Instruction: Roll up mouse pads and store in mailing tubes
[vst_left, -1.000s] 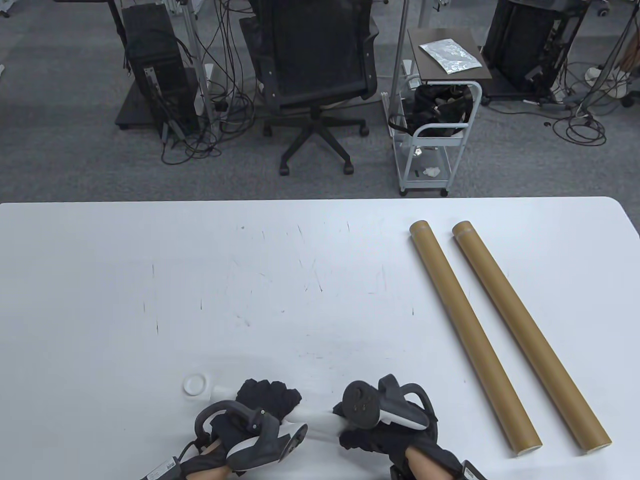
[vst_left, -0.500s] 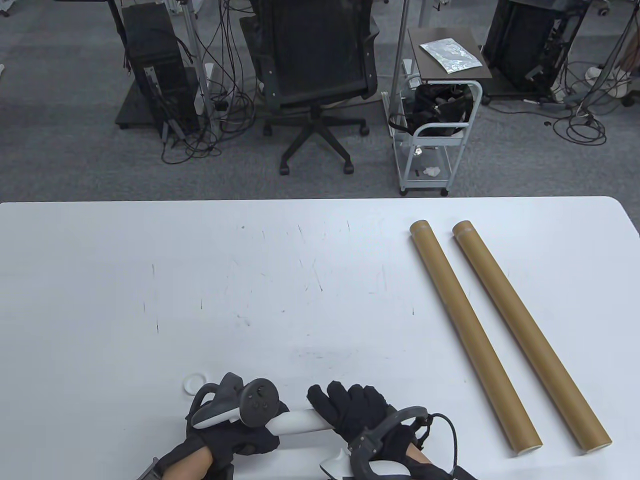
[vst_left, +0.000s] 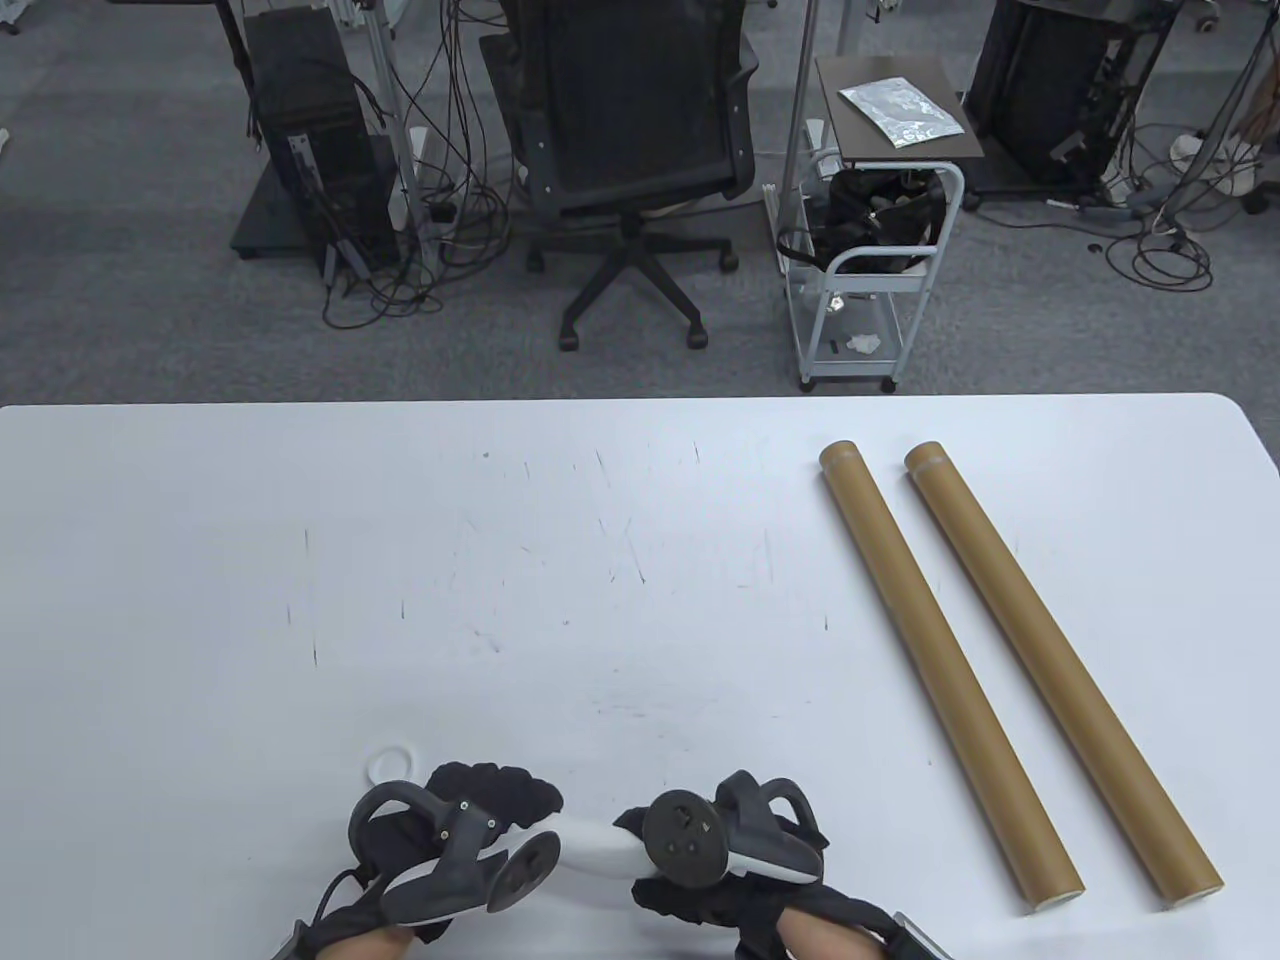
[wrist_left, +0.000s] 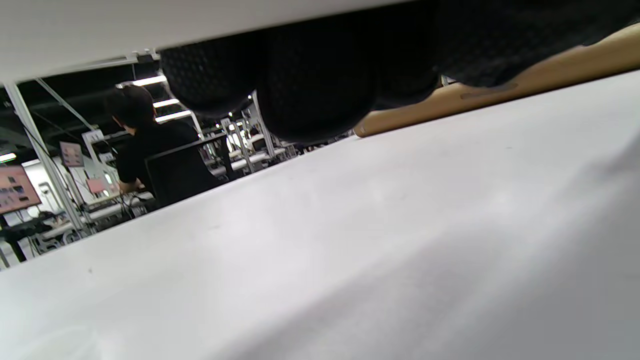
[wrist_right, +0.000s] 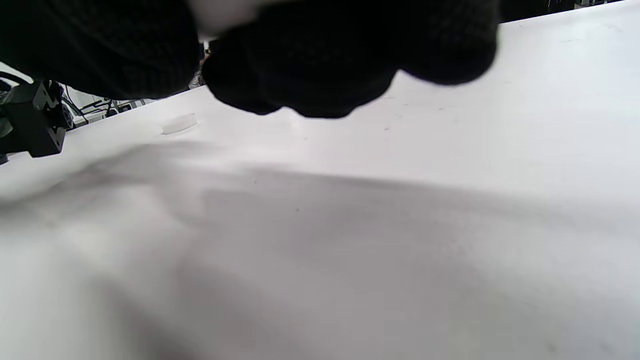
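— What did the room look like beyond the work surface?

— Grey carpet ran behind the long white table (vst_left: 640, 520), with a black mesh office chair (vst_left: 630, 130), a small white wheeled cart (vst_left: 870, 270) and tangled cables on the floor. The left wrist view caught a person in black seated far off among desks and screens.

— And the table itself?

— Scuffed with faint dark marks. Two long brown cardboard mailing tubes (vst_left: 945, 665) lay side by side, well to the right of the hands and angled away from them. A small white plastic ring cap (vst_left: 390, 765) sat just beyond the left hand.

— Where was the mouse pad?

— A white mouse pad rolled into a tight cylinder (vst_left: 595, 845) lay crosswise at the near edge, spanning between both gloved hands. Only its middle stretch showed between them.

— How were the hands on it?

— The left hand (vst_left: 470, 820) had its black-gloved fingers curled over the roll's left end, gripping it. The right hand (vst_left: 720, 870) was wrapped round the right end, its fingers tucked under, clasping the roll too. Each carried a tracker on its back.
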